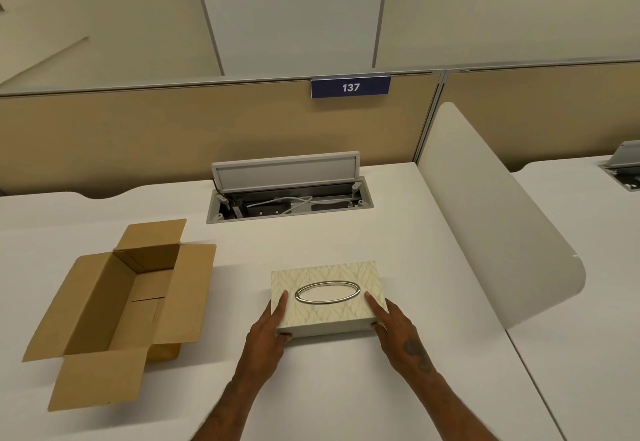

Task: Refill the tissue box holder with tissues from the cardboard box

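A cream, leaf-patterned tissue box holder (pixel 325 278) with a silver oval opening in its lid sits on the white desk (pixel 346 388) in front of me. My left hand (pixel 268 331) grips its near left corner, fingers over the lid. My right hand (pixel 394 324) grips its near right corner the same way. No tissue shows through the oval. To the left stands a brown cardboard box (pixel 114 305) with all its flaps spread open; the part of its inside that I see holds nothing.
An open cable hatch (pixel 289 200) with wires is sunk into the desk behind the holder. A tan partition with a blue sign reading 137 (pixel 350 87) backs the desk. A white curved divider (pixel 498 219) bounds the right side.
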Tool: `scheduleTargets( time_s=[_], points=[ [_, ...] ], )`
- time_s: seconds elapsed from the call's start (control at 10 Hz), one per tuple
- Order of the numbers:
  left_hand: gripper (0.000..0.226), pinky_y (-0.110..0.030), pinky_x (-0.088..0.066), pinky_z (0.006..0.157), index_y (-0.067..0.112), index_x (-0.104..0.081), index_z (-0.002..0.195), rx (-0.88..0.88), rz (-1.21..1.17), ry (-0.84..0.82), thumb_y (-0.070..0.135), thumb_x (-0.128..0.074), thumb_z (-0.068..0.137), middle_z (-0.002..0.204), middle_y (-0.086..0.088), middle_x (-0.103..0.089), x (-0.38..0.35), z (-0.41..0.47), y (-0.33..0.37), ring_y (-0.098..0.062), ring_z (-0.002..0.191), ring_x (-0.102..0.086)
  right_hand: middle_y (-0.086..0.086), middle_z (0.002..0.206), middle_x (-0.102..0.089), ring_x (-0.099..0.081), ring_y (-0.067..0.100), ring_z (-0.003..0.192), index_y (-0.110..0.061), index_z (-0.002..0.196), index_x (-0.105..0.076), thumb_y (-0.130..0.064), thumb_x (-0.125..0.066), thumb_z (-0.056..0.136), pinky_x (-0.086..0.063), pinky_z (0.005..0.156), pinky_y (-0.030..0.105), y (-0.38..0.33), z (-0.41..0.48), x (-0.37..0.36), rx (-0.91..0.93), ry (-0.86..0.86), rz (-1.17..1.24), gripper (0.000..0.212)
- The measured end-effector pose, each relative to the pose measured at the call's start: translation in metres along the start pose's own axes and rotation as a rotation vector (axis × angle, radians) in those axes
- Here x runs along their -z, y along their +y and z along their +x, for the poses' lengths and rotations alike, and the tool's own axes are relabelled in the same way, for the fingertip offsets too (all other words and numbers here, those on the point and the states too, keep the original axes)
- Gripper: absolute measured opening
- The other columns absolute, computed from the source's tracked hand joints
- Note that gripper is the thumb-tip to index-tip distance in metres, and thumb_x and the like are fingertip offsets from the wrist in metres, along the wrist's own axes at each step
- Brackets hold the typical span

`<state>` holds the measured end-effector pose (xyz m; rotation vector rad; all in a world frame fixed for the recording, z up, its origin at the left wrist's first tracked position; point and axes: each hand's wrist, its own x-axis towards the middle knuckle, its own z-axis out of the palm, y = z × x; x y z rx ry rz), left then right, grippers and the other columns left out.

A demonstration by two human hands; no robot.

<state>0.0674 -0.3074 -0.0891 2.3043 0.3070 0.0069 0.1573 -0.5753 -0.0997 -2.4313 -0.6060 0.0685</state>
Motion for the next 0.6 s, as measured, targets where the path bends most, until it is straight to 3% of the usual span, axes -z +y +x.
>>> scheduleTargets(
  time_s=[0.1,0.3,0.4,0.5,0.6],
  points=[
    [0.090,-0.014,-0.034,0.103,0.038,-0.019,0.149,0.000,0.013,0.008,-0.001,-0.066,0.083,0.155,0.002,-0.032,0.000,0.001,-0.001,-0.016,0.135,-0.040,0.013,0.140,-0.053,-0.059,0.030,0.119,-0.030,0.147,-0.033,-0.004,-0.066,0.086,-0.053,0.093,0.037,0.003,0.000,-0.003,-0.029,-0.009,-0.017,0.074],
    [0.089,-0.002,-0.032,0.097,0.037,-0.019,0.149,0.005,0.024,-0.018,-0.006,-0.063,0.084,0.155,0.001,-0.031,0.001,0.000,0.001,-0.015,0.134,-0.040,0.015,0.146,-0.046,-0.053,0.033,0.127,-0.032,0.149,-0.020,-0.009,-0.064,0.087,-0.048,0.100,0.039,-0.004,-0.002,0.000,-0.039,-0.038,-0.017,0.079],
    [0.091,-0.018,-0.036,0.106,0.046,-0.015,0.146,0.003,0.015,-0.032,-0.001,-0.063,0.084,0.158,0.002,-0.024,0.010,-0.004,0.003,-0.018,0.140,-0.034,0.014,0.148,-0.043,-0.051,0.032,0.128,-0.057,0.145,-0.002,-0.015,-0.065,0.086,-0.047,0.102,0.039,-0.005,-0.003,0.001,-0.027,-0.043,-0.015,0.095],
    [0.089,-0.025,-0.025,0.110,0.037,-0.010,0.150,0.018,0.050,0.014,0.018,-0.067,0.084,0.161,0.003,-0.010,0.020,-0.012,0.006,-0.016,0.146,-0.018,0.011,0.156,-0.028,-0.042,0.030,0.136,-0.062,0.140,0.010,-0.030,-0.067,0.085,-0.043,0.105,0.037,-0.005,-0.008,0.001,-0.043,-0.097,-0.003,0.100],
    [0.087,-0.025,-0.022,0.111,0.029,-0.005,0.152,-0.025,0.089,0.093,0.036,-0.064,0.088,0.161,0.007,-0.001,0.036,-0.020,0.015,-0.011,0.147,-0.010,0.017,0.160,-0.017,-0.029,0.037,0.143,-0.043,0.151,-0.004,-0.054,-0.061,0.080,-0.043,0.104,0.050,-0.009,-0.014,-0.006,-0.004,0.071,-0.092,0.091]
  ],
)
